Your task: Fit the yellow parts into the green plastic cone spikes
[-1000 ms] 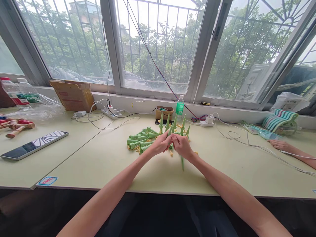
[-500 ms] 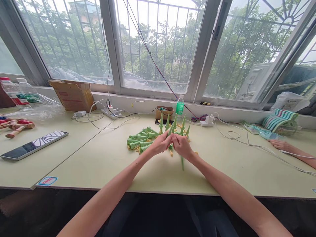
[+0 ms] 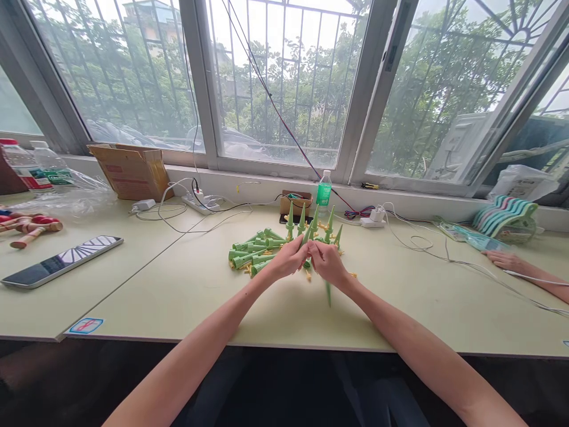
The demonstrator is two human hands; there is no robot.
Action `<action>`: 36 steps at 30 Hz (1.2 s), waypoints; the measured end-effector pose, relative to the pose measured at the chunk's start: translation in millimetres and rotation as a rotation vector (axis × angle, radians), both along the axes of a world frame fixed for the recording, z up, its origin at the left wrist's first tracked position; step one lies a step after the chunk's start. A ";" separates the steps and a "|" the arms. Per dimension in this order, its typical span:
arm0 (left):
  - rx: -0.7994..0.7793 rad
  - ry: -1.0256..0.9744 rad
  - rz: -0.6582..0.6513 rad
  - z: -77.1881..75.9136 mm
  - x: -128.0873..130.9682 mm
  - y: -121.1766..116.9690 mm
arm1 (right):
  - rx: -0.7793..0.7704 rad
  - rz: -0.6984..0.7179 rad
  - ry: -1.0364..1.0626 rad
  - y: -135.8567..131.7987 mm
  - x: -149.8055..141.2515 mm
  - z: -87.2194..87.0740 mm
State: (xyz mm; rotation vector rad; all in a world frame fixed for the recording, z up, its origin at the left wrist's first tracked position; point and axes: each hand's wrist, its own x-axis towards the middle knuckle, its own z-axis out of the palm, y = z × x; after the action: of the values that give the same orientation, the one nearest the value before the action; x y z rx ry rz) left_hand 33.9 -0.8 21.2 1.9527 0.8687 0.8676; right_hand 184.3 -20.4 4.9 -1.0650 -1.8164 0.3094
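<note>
My left hand [image 3: 290, 260] is closed around a green plastic watering spike [image 3: 306, 237], whose pointed tip sticks up past the fingers. Pressed against it, my right hand [image 3: 329, 261] is closed at the same piece; the part between the fingertips is hidden. Just behind the hands, several green spikes [image 3: 290, 222] stand upright with yellow valve pieces. To the left lies a pile of green spikes [image 3: 249, 258] with yellow parts among them. One more spike [image 3: 328, 295] lies under my right wrist, its point toward me.
A green-labelled bottle [image 3: 324, 188] and a small cardboard box [image 3: 296, 204] stand behind the spikes. Left are a phone [image 3: 62, 261], a larger carton [image 3: 133, 172] and red wooden toys [image 3: 38, 225]. White cables cross the table. Another person's hand [image 3: 504, 261] rests at right, near hangers [image 3: 504, 218].
</note>
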 end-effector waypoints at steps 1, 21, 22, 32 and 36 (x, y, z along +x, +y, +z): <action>0.001 -0.002 0.003 0.0 0.0 0.1 | -0.004 0.000 0.000 0.1 0.1 -0.2; 0.037 0.013 0.019 2.3 0.2 -1.6 | -0.009 0.015 -0.001 -1.0 -0.2 1.3; 0.039 0.017 0.019 2.5 0.2 -1.7 | -0.014 0.016 -0.002 -0.9 -0.1 1.4; 0.034 0.028 0.021 -1.5 -0.6 2.3 | -0.035 0.023 -0.017 1.2 0.3 -0.8; 0.043 0.028 0.026 -1.5 -0.2 2.0 | -0.039 0.034 -0.014 1.1 0.0 -1.4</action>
State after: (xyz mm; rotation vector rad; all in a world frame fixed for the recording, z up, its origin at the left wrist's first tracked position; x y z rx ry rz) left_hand 33.7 1.2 19.7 1.9989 0.8997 0.8827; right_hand 184.3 -19.3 3.5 -1.0663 -1.8495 0.3598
